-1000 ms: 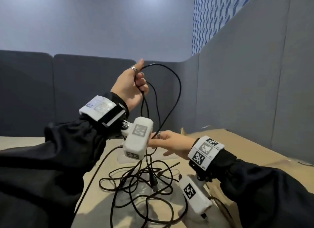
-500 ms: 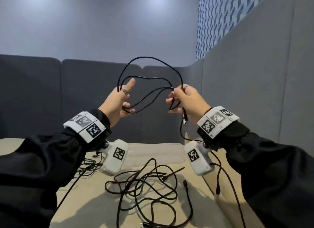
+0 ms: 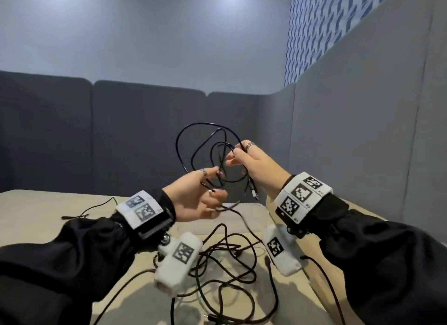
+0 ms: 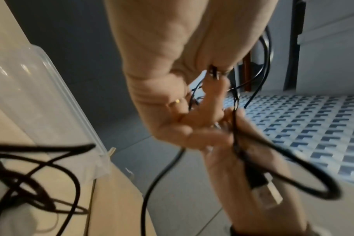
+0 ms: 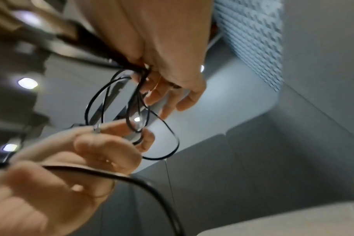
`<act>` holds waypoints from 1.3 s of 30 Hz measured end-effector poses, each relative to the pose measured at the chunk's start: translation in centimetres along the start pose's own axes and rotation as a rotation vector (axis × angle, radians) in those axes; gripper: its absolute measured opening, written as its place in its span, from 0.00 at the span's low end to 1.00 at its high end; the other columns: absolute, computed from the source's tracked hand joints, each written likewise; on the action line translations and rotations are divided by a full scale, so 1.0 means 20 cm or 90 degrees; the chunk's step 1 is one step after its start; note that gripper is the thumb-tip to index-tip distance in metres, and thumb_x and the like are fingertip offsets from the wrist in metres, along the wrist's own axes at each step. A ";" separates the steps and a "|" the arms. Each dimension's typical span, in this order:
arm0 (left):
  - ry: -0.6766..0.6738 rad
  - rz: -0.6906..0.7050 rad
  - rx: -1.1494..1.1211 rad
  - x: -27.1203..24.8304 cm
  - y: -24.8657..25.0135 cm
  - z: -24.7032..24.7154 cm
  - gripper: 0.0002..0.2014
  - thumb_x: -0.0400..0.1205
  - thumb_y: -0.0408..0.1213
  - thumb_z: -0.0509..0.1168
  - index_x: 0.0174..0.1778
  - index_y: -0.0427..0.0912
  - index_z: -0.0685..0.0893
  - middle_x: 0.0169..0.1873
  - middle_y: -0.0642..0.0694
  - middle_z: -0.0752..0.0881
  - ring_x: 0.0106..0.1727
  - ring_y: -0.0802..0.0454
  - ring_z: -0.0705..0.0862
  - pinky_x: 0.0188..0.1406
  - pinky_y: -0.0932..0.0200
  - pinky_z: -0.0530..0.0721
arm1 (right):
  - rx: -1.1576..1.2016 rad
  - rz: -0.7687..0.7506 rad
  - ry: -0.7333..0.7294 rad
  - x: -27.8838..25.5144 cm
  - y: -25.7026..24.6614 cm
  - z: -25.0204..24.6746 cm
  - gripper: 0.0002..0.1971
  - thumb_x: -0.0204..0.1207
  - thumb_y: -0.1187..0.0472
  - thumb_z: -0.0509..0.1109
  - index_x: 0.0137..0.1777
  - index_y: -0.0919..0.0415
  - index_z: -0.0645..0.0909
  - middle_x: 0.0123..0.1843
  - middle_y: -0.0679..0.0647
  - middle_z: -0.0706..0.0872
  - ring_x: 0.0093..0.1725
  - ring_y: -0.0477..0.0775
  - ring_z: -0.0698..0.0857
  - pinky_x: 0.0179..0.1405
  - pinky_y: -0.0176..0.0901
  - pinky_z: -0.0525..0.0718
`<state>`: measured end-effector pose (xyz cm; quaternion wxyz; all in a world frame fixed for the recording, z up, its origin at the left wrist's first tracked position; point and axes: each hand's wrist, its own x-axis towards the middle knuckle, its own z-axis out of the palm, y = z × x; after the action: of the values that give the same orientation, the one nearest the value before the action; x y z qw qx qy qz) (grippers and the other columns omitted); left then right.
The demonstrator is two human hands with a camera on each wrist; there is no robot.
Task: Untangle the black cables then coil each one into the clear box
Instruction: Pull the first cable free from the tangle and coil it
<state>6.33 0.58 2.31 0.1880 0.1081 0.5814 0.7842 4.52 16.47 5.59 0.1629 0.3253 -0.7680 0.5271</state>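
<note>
I saw the desk [image 3: 48, 203] carrying the clear box [image 3: 242, 215] at its far side, with a tangle [image 3: 225, 264] of black cables lying loose in front of it. My right hand [image 3: 256, 165] pinched a bunch of loops of one cable [image 3: 193, 140] above the desk. My left hand [image 3: 193, 198] lay palm-up, fingers loosely curled round that cable's trailing strand.

The black cable [image 3: 185, 155] looks like smooth, slightly glossy rubbery plastic, with a bare metal USB plug [image 4: 270, 197]. The clear box [image 4: 40, 95] is glossy see-through plastic. The table [image 3: 48, 203] looks like pale matt wood. The partition panels [image 3: 145, 136] look like matt grey felt-like cloth.
</note>
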 end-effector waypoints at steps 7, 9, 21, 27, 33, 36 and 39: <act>0.119 0.088 -0.065 -0.12 0.28 -0.15 0.13 0.83 0.48 0.56 0.35 0.47 0.71 0.27 0.45 0.74 0.17 0.58 0.68 0.14 0.71 0.62 | -0.082 0.162 -0.100 -0.06 0.06 0.02 0.13 0.84 0.47 0.56 0.60 0.53 0.72 0.59 0.49 0.81 0.57 0.51 0.82 0.56 0.54 0.84; 0.190 0.157 -0.061 -0.18 0.38 -0.19 0.14 0.84 0.47 0.54 0.34 0.48 0.70 0.28 0.45 0.74 0.15 0.57 0.68 0.16 0.72 0.67 | -0.131 0.177 -0.172 -0.09 0.07 0.05 0.17 0.83 0.45 0.56 0.68 0.50 0.70 0.64 0.50 0.79 0.61 0.53 0.81 0.55 0.52 0.84; 0.641 0.205 0.911 -0.09 0.16 -0.91 0.11 0.82 0.46 0.61 0.55 0.47 0.69 0.50 0.33 0.80 0.45 0.36 0.81 0.47 0.50 0.79 | -0.554 0.181 -0.574 -0.22 0.35 0.22 0.30 0.80 0.38 0.59 0.81 0.42 0.60 0.84 0.48 0.56 0.82 0.52 0.58 0.81 0.51 0.55; 0.338 -0.518 1.181 -0.12 0.05 -1.07 0.62 0.66 0.54 0.78 0.82 0.57 0.36 0.80 0.38 0.62 0.78 0.47 0.67 0.69 0.59 0.71 | -0.562 0.215 -0.535 -0.23 0.42 0.20 0.35 0.77 0.36 0.61 0.82 0.37 0.51 0.86 0.48 0.43 0.83 0.56 0.57 0.81 0.58 0.57; 0.434 -0.510 1.294 -0.18 0.17 -0.90 0.46 0.76 0.56 0.68 0.83 0.46 0.50 0.80 0.46 0.64 0.79 0.52 0.66 0.70 0.62 0.68 | -0.508 0.244 -0.507 -0.22 0.46 0.16 0.33 0.73 0.35 0.66 0.76 0.43 0.66 0.79 0.48 0.69 0.76 0.54 0.69 0.76 0.54 0.66; 0.462 -0.360 1.466 -0.15 0.17 -0.74 0.40 0.70 0.60 0.70 0.78 0.57 0.65 0.72 0.52 0.77 0.71 0.52 0.77 0.66 0.57 0.77 | -0.515 0.238 -0.450 -0.21 0.48 0.15 0.26 0.71 0.39 0.71 0.67 0.49 0.76 0.71 0.51 0.76 0.70 0.54 0.74 0.71 0.54 0.72; 0.296 -0.174 1.234 -0.07 0.05 -0.49 0.34 0.73 0.64 0.66 0.75 0.62 0.67 0.68 0.52 0.80 0.66 0.50 0.80 0.64 0.55 0.77 | -0.496 0.230 -0.374 -0.20 0.51 0.14 0.17 0.70 0.44 0.75 0.53 0.53 0.80 0.57 0.51 0.82 0.60 0.53 0.80 0.60 0.47 0.79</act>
<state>3.60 -8.86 0.47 -0.0107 -0.0086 0.9985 -0.0536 0.84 17.61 -5.10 -0.0439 0.2373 -0.9644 0.1085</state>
